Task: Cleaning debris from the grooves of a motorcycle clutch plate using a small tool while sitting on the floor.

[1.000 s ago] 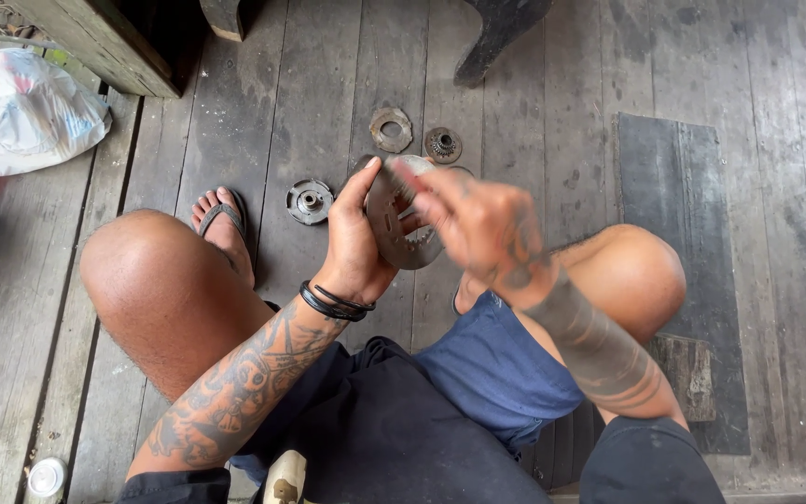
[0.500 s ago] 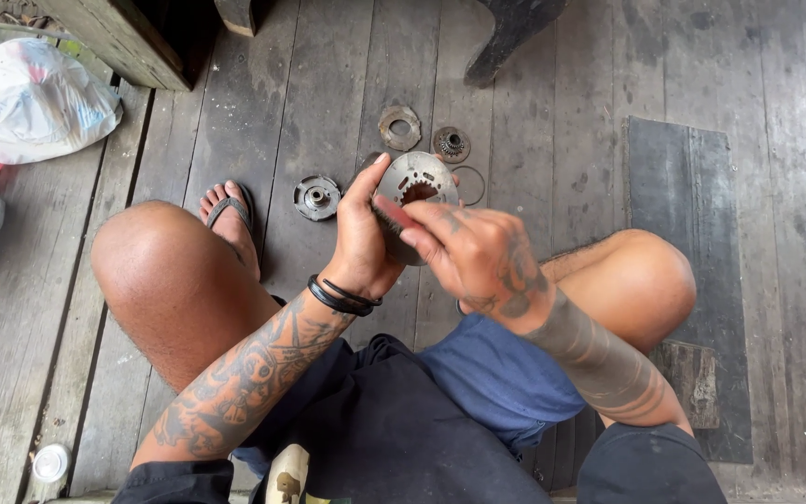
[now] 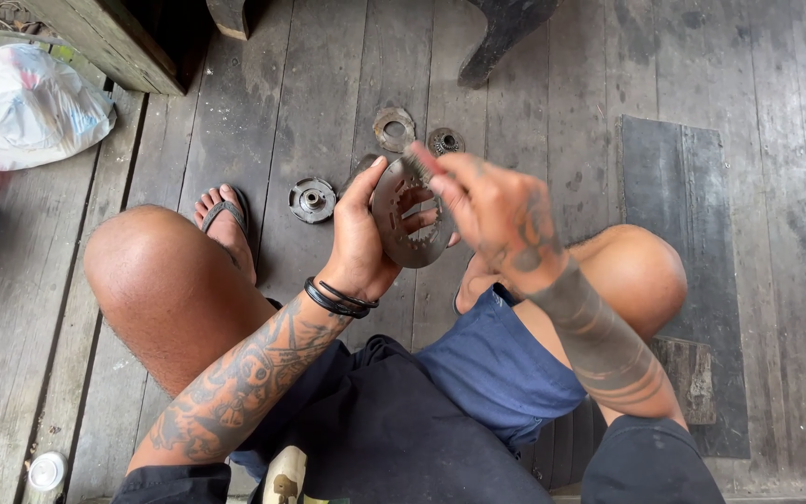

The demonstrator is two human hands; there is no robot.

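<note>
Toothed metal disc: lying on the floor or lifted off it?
Lifted. The toothed disc is held on edge in the left hand, above the floorboards; right hand touches its rim.

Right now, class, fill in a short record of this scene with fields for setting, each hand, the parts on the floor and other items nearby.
Setting: person seated on grey wooden floorboards
Left hand: grips the round, toothed grey metal plate by its edge, held upright
Right hand: fingers at the plate's top rim; motion-blurred
Floor parts: round grey metal hub, flat rusty metal ring, small dark gear-like piece
Nearby: white plastic bag, dark rubber mat
</note>
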